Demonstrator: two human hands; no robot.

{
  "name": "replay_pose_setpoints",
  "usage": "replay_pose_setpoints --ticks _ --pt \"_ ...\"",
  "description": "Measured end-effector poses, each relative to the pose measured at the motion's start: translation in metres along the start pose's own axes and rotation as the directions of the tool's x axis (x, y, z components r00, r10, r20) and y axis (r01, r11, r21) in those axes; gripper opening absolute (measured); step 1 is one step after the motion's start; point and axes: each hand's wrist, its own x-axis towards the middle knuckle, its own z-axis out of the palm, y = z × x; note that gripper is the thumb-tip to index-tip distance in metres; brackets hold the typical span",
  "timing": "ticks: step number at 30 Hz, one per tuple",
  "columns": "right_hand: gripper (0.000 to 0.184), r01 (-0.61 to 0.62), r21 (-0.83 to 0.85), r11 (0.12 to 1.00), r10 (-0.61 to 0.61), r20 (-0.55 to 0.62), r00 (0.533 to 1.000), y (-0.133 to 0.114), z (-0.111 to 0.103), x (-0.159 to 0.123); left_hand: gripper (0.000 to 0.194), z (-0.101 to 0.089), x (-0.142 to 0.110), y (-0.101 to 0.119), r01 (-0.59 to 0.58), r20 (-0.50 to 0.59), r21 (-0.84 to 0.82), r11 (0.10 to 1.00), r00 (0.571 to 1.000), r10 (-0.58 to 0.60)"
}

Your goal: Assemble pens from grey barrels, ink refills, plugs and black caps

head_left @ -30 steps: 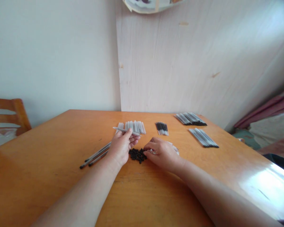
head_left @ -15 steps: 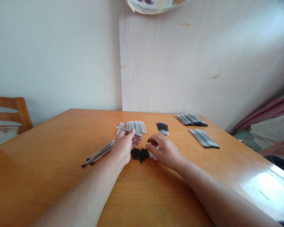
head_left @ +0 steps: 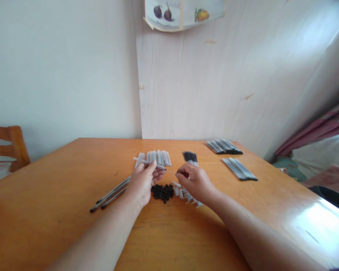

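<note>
Head view: what comes first by size?

A pale wall (head_left: 73, 75) at the far side, then the glossy orange-brown table (head_left: 158, 233) and a wooden chair (head_left: 15, 146), far left.

And the hands?

The left hand (head_left: 142, 180) is closed, pinching a slim, pale pen barrel (head_left: 142, 161) above mid-table, slightly tilted, dark end rightward. The right hand (head_left: 196, 180) has thumb and forefinger together on a thin, pale strand (head_left: 171, 172) reaching toward that end; I can't tell whether it enters.

Anything smaller?

Two dark-ended pen rows (head_left: 238, 169) far right, a few long pens (head_left: 110, 195) on the left, pale tubes (head_left: 159, 158) behind the barrel and dark-and-white refills (head_left: 190, 156) right of those. Smallest: small white pieces (head_left: 181, 193) beside heaped black caps (head_left: 162, 192), near the hands.
</note>
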Motion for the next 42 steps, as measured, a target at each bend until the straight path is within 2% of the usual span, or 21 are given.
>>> replay_pose_setpoints --ticks 6,8,10,12,14,17,21,27,32,42 --pt "0.011 0.001 -0.027 1.0 0.0 0.014 1.0 0.02 -0.023 0.003 0.019 -0.012 0.012 0.019 -0.164 -0.163 -0.059 0.985 0.975 0.152" --pt "0.012 -0.036 -0.035 0.999 0.036 0.008 0.999 0.03 -0.03 0.005 0.017 -0.015 0.016 0.023 -0.205 -0.221 -0.067 0.977 0.957 0.185" --pt "0.014 -0.122 -0.058 0.991 0.121 -0.027 0.992 0.043 -0.034 0.007 0.016 -0.017 0.017 0.024 -0.218 -0.258 -0.06 0.974 0.946 0.195" --pt "0.018 -0.253 -0.101 0.962 0.241 -0.116 0.964 0.057 -0.036 0.009 0.015 -0.017 0.017 0.023 -0.202 -0.245 -0.038 0.979 0.951 0.187" --pt "0.022 -0.402 -0.123 0.907 0.371 -0.212 0.904 0.071 -0.036 0.01 0.016 -0.015 0.015 0.02 -0.173 -0.196 -0.006 0.985 0.966 0.169" --pt "0.027 -0.559 -0.151 0.815 0.512 -0.262 0.818 0.087 -0.036 0.011 0.018 -0.012 0.011 0.015 -0.132 -0.13 0.038 0.991 0.982 0.135" --pt "0.03 -0.657 -0.239 0.715 0.603 -0.265 0.752 0.094 -0.034 0.013 0.021 -0.01 0.01 0.01 -0.111 -0.087 0.108 0.988 0.989 0.121" --pt "0.03 -0.706 -0.336 0.624 0.673 -0.228 0.703 0.095 -0.028 0.016 0.022 -0.012 0.011 0.008 -0.142 -0.046 0.236 0.961 0.987 0.157" --pt "0.03 -0.702 -0.356 0.617 0.689 -0.185 0.7 0.094 -0.024 0.017 0.025 -0.011 0.01 0.007 -0.168 -0.019 0.292 0.941 0.983 0.181" --pt "0.031 -0.637 -0.347 0.689 0.65 -0.094 0.754 0.095 -0.019 0.017 0.03 -0.012 0.012 0.004 -0.19 -0.005 0.346 0.919 0.979 0.204"
